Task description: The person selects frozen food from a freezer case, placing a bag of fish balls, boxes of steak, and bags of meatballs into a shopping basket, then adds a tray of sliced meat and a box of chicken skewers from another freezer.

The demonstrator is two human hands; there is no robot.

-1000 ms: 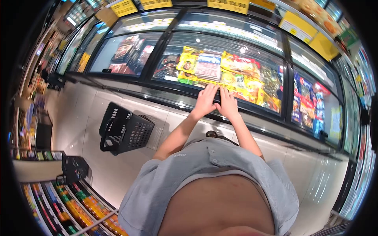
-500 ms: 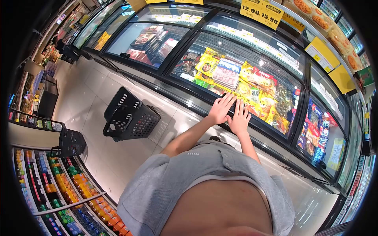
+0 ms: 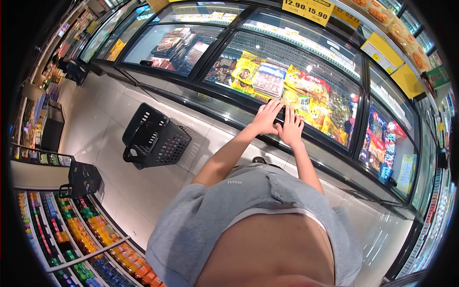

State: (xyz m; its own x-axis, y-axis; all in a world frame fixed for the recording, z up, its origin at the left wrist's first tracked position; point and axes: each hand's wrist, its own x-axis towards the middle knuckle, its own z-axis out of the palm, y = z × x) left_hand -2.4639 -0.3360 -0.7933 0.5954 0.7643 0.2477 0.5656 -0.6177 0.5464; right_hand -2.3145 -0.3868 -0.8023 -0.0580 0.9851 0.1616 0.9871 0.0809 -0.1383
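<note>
My left hand [image 3: 266,117] lies palm down with stretched fingers on the dark front edge of a chest freezer's glass lid [image 3: 330,93]. Right beside it, my right hand [image 3: 289,128] rests on the same edge, its fingers also extended. Neither hand holds anything. Beyond my fingertips, through the glass, I see a clear-wrapped meat tray [image 3: 270,80], a yellow food bag [image 3: 247,69], a red and yellow bag [image 3: 311,86] and several other packages. Whether the lid has slid at all cannot be made out.
A black shopping basket [image 3: 155,138] stands on the tiled floor to my left, with a second dark basket [image 3: 83,179] farther off. Drink shelves [image 3: 81,229] curve along the lower left. Yellow price signs [image 3: 308,10] hang above the freezer. A person [image 3: 71,69] is far back.
The view has shifted slightly, so the freezer and baskets sit a little higher and farther left. Both hands stay on the lid's front edge.
</note>
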